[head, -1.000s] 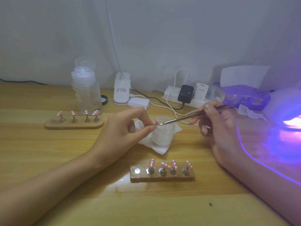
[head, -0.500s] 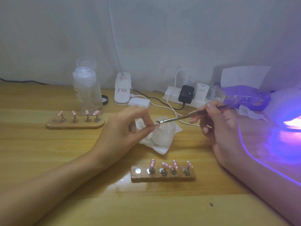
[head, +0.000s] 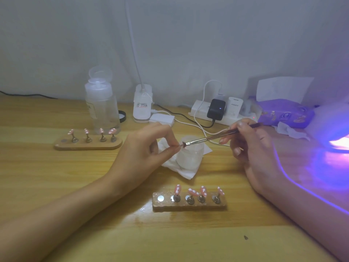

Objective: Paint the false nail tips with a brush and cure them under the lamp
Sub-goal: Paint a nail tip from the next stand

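Head view. Landmark: the frosted jar (head: 189, 157), standing on a tissue (head: 182, 172).

- My left hand (head: 143, 154) hangs just left of the jar. Thumb and forefinger are clamped on one false nail tip (head: 179, 145), which barely shows between them.
- My right hand (head: 253, 146) is right of the jar, fingers closed pen-fashion round the brush (head: 211, 138). The bristles meet the tip above the jar's left rim.
- Near holder (head: 188, 203), in front of the jar: four pink dotted tips standing, leftmost magnet bare.
- Far holder (head: 87, 144), well left of the jar: four tips.
- Lamp (head: 338, 138), far right of the jar, glows violet.

Risks, as I judge them:
- The pinch has little to hold, so a firm stroke could twist the tip loose.
- A firm stroke could also drag wet gel onto my fingertip.
- Violet spill from the lamp might start setting the gel on the bristles.

Against a second ago: next to nothing differs. The brush end has shifted a hair along the tip. Both holders lie as they did.
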`<state>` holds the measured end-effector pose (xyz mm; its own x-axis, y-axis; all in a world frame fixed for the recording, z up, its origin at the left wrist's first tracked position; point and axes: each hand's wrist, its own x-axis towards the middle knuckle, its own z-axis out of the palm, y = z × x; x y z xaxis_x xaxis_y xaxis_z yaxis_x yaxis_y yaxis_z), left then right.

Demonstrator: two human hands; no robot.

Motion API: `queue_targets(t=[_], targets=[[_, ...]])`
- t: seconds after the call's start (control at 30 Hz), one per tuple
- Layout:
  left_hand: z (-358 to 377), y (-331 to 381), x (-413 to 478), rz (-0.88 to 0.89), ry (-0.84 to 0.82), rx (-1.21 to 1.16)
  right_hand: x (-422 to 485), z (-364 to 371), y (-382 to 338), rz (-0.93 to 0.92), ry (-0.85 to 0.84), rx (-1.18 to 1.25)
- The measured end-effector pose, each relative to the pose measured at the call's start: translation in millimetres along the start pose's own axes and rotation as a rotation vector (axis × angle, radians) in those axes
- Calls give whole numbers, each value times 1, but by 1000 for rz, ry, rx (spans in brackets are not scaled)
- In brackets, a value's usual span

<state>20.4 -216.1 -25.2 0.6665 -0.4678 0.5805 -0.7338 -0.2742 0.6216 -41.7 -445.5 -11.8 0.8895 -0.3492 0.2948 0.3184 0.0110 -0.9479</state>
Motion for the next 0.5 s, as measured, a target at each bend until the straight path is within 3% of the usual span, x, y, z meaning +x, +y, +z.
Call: queue_targets(t=[0.13, 0.23, 0.33, 0.5], targets=[[0, 0, 0, -1, 5, -7, 1, -3, -1, 12, 76, 23], [0, 0, 0, -4, -1, -9, 0, -2, -2, -18, 32, 90], [0, 1, 0, 1, -3, -19, -1, 0, -2, -14, -10, 38], [0, 2, 0, -7, -5, -25, 2, -4, 1, -33, 59, -24]])
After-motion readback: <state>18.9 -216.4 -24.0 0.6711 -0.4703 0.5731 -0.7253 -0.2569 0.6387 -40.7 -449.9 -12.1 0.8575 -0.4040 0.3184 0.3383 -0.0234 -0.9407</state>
